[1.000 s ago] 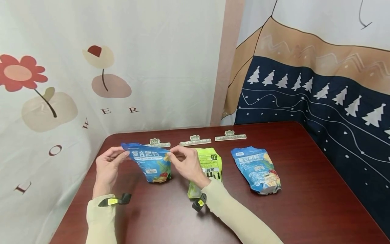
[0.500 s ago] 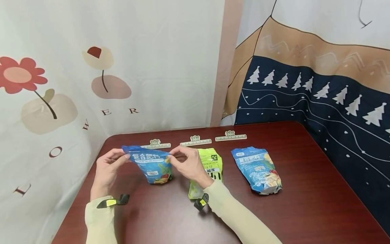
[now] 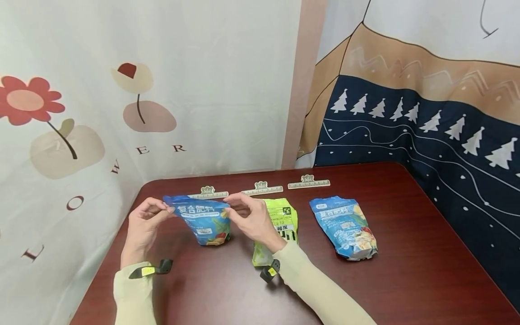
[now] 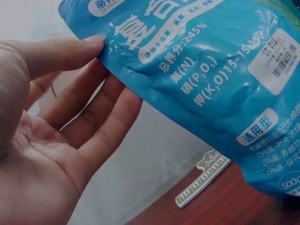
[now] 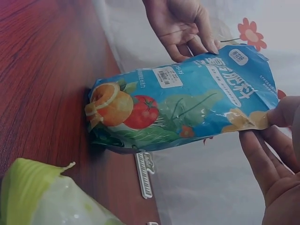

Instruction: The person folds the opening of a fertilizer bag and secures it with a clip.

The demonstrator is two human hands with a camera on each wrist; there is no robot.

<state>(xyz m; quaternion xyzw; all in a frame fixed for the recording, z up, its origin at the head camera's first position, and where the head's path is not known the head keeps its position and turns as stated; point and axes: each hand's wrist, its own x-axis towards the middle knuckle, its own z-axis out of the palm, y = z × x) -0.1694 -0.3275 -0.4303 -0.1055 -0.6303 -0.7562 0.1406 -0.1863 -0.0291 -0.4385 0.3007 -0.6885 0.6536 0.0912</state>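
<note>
A blue fertilizer bag [image 3: 205,223] printed with fruit and vegetables stands upright on the table, its upper part spread between both hands. My left hand [image 3: 142,225] pinches its left edge near the top, thumb in front and fingers behind, as the left wrist view shows. On the opposite edge my right hand [image 3: 253,221] pinches the bag between thumb and fingers. In the right wrist view the front of the bag [image 5: 187,101] faces the camera, with its base on the tabletop. Behind my right hand lies a yellow-green bag [image 3: 280,216], partly hidden by that hand and wrist.
A second blue bag [image 3: 345,228] lies on the right of the dark red table [image 3: 418,243]. Along the back edge lie three ruler-like clips: a left clip [image 3: 209,193], a middle clip [image 3: 262,188] and a right clip [image 3: 308,182]. Printed curtains [image 3: 227,90] hang behind.
Both hands keep their pinch on the blue fertilizer bag. My left hand and the bag's top edge have come down slightly since a second ago.
</note>
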